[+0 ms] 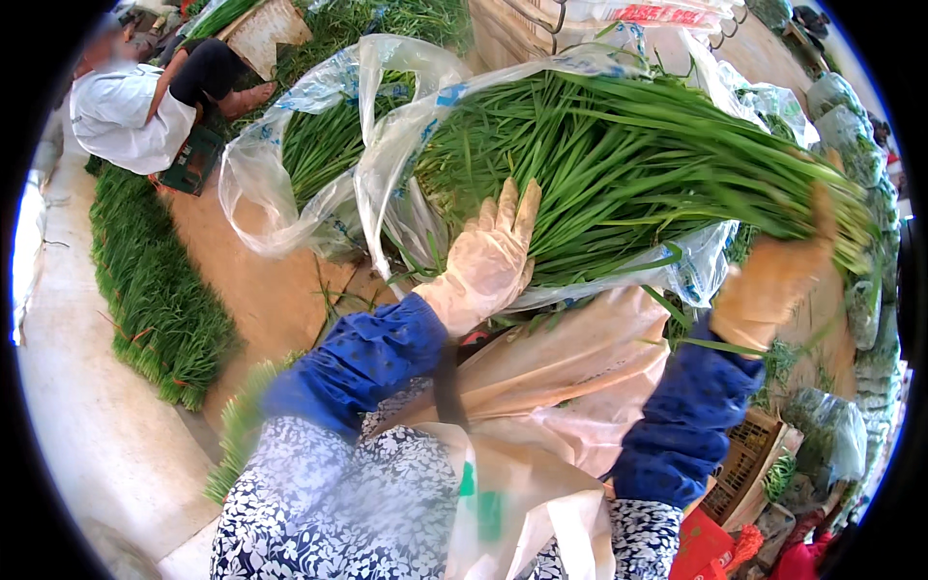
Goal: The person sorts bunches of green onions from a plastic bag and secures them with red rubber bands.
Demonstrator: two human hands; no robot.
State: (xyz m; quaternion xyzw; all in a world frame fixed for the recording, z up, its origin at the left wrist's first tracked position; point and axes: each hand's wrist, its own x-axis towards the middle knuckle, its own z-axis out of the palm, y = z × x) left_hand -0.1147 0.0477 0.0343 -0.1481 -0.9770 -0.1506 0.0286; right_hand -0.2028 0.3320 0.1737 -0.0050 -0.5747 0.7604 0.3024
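A large bundle of long green garlic chives [619, 164] lies in a clear plastic bag [372, 159] with blue print, in front of me. Against the near edge of the leaves rests my left hand [488, 256], in a pale glove, its fingers stretched out and pointing away. On the right, my right hand [773, 285], in an orange-tinted glove, is at the pale stem ends of the bundle. Motion smears its fingers, so its grip is unclear. Part of the bag's rim shows below the leaves.
A row of chive bundles [155, 280] lies on the floor at left, beside a seated person [135, 116]. White crates [522, 34] stand at the back. Several bagged bundles [841, 106] line the right side, with a brown crate [744, 464] at lower right.
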